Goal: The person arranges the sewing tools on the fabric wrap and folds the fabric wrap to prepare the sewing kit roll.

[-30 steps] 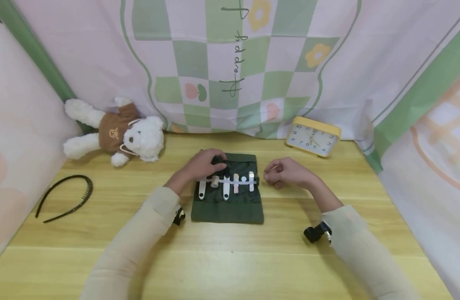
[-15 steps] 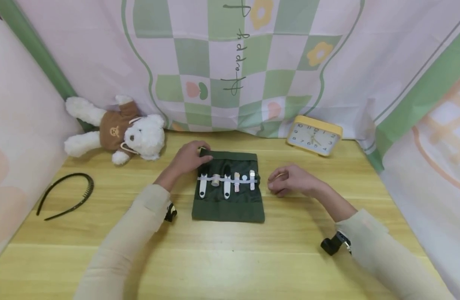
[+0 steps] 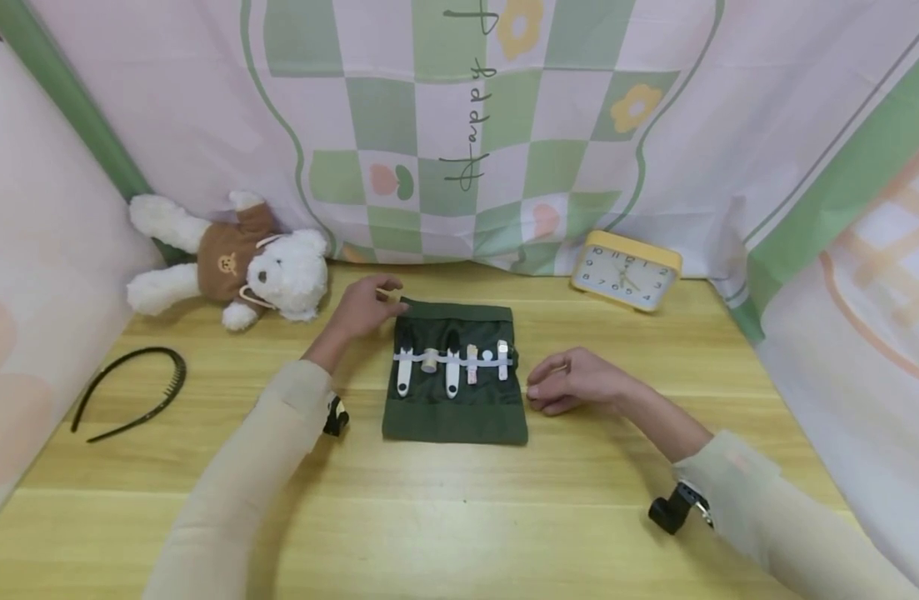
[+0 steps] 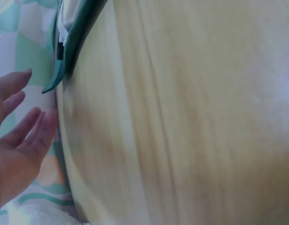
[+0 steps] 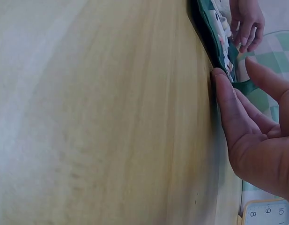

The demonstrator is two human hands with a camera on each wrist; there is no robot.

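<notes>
A dark green fabric roll-up pouch [image 3: 455, 423] lies unfolded on the table. Under its pale elastic strap sit two white-handled tools with black tops, a left one [image 3: 404, 377] and a middle one [image 3: 453, 380]. A small beige cylinder [image 3: 429, 361], a slim pink piece [image 3: 471, 368], a white disc [image 3: 487, 357] and a slim white piece [image 3: 502, 363] share the strap. At the pouch's far left corner, my left hand [image 3: 360, 310] has spread fingers and holds nothing. My right hand [image 3: 579, 383] is beside the right edge, fingertips [image 5: 219, 72] at the pouch's side, thumb apart; contact is unclear.
A white plush dog [image 3: 287, 275] in a brown top lies at the back left. Nearer, on the left, is a black headband [image 3: 177, 375]. A yellow alarm clock [image 3: 626, 273] stands at the back right, before a checked curtain [image 3: 452, 117].
My left hand has moved left and away from me, from over the pouch to its far left corner. My right hand has shifted slightly towards me. The pouch stays in place.
</notes>
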